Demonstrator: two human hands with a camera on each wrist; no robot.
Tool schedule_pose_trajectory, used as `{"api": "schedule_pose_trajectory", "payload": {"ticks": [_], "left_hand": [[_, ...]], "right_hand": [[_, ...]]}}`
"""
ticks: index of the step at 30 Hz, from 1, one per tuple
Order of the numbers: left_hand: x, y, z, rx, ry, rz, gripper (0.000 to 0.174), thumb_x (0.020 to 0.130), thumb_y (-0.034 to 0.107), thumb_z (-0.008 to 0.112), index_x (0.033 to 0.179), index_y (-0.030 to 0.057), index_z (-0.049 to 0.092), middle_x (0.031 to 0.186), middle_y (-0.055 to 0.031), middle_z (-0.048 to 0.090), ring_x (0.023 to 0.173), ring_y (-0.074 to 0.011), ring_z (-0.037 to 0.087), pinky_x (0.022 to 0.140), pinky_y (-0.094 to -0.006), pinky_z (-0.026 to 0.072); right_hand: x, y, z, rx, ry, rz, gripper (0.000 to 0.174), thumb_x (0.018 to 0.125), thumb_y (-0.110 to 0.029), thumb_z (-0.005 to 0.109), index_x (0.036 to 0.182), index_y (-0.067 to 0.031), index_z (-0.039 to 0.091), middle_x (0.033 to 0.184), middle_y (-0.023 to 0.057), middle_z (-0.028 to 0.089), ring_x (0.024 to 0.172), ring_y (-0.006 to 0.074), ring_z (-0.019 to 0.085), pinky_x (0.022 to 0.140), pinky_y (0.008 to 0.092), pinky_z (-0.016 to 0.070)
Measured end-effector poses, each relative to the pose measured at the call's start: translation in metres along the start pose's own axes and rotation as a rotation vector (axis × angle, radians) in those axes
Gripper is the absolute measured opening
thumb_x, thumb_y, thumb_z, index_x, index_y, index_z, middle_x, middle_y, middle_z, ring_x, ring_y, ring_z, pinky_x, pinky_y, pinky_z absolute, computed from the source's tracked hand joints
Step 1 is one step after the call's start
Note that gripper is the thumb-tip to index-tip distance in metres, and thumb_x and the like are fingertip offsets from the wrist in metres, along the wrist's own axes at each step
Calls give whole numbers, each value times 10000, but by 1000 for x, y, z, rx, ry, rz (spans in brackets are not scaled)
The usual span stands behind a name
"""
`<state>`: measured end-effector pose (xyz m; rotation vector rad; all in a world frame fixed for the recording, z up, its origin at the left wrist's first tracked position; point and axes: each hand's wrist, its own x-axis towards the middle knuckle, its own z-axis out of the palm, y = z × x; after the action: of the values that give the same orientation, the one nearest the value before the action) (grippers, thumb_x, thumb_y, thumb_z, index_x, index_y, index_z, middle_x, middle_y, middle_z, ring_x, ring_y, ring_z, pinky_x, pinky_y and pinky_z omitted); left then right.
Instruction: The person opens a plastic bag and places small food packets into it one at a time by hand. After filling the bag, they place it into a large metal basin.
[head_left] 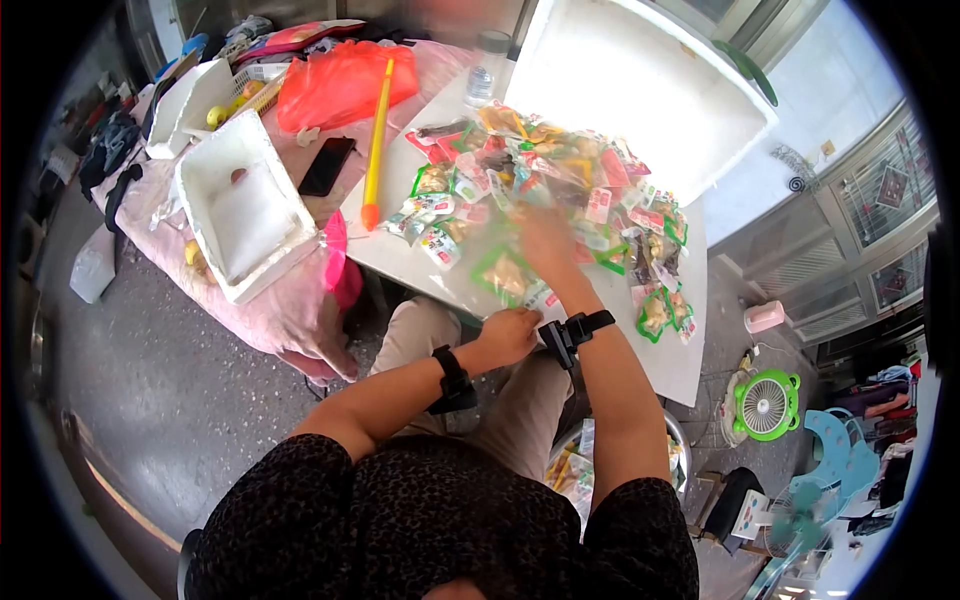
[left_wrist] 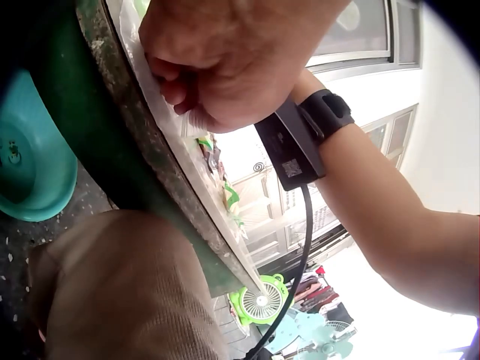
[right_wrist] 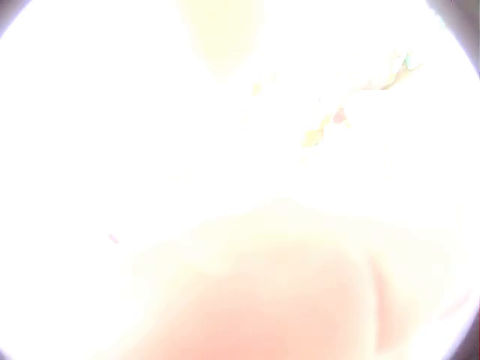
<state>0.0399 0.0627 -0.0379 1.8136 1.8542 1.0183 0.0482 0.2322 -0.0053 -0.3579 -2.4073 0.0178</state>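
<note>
At the table's front edge, my left hand (head_left: 508,338) has its fingers curled round the edge of what looks like a clear plastic bag. In the left wrist view, whitish plastic (left_wrist: 196,118) shows under the curled fingers of the left hand (left_wrist: 232,64). My right hand (head_left: 545,240), blurred, reaches over the heap of small packets (head_left: 600,170); its fingers and anything in them are unclear. A green-edged packet (head_left: 503,275) lies between the hands, seen through the haze of plastic. The right wrist view is washed out, with part of a hand (right_wrist: 277,300) low down.
A large white foam box (head_left: 640,90) and a clear jar (head_left: 487,68) stand behind the packets. To the left are a yellow stick (head_left: 379,150), a phone (head_left: 327,166), a red bag (head_left: 345,85) and a white foam box (head_left: 245,205). A metal basin (head_left: 680,450) holds packets below the table.
</note>
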Motion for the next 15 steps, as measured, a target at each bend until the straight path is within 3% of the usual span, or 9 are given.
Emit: {"api": "schedule_pose_trajectory", "payload": {"ticks": [1, 4, 10, 13, 15], "left_hand": [[0, -1, 0, 1, 14, 1, 279, 668, 103, 474, 937, 42, 521, 791, -142, 543, 760, -316, 529, 664, -394, 424], [-1, 2, 2, 8, 37, 13, 263, 676, 100, 469, 924, 33, 524, 779, -148, 541, 748, -318, 528, 656, -398, 422], [0, 3, -5, -88, -2, 24, 272, 695, 169, 546, 924, 25, 525, 748, -130, 535, 678, -266, 530, 605, -350, 420], [2, 10, -14, -186, -16, -30, 303, 699, 194, 583, 941, 24, 518, 722, -100, 526, 647, -216, 523, 573, -313, 412], [3, 23, -27, -222, -55, -51, 311, 711, 193, 590, 958, 22, 513, 713, -74, 520, 642, -185, 517, 560, -295, 406]], "right_hand": [[-2, -1, -5, 120, 59, 10, 141, 717, -118, 475, 822, -104, 568, 774, 84, 555, 759, 277, 530, 675, 364, 393], [-5, -35, -68, 264, 142, 349, 123, 751, -69, 438, 808, -64, 547, 730, 93, 540, 703, 233, 536, 634, 329, 409], [-65, -14, -104, 657, 275, 755, 92, 804, -75, 446, 807, -18, 518, 721, 24, 511, 644, 107, 483, 561, 261, 404], [-95, -10, -111, 1286, 390, 1027, 149, 829, -77, 405, 910, 10, 496, 880, 82, 531, 791, 174, 536, 664, 301, 445], [-103, -25, -118, 1468, 504, 1107, 164, 843, -92, 395, 953, 7, 464, 929, 104, 525, 828, 206, 542, 702, 332, 459]]}}
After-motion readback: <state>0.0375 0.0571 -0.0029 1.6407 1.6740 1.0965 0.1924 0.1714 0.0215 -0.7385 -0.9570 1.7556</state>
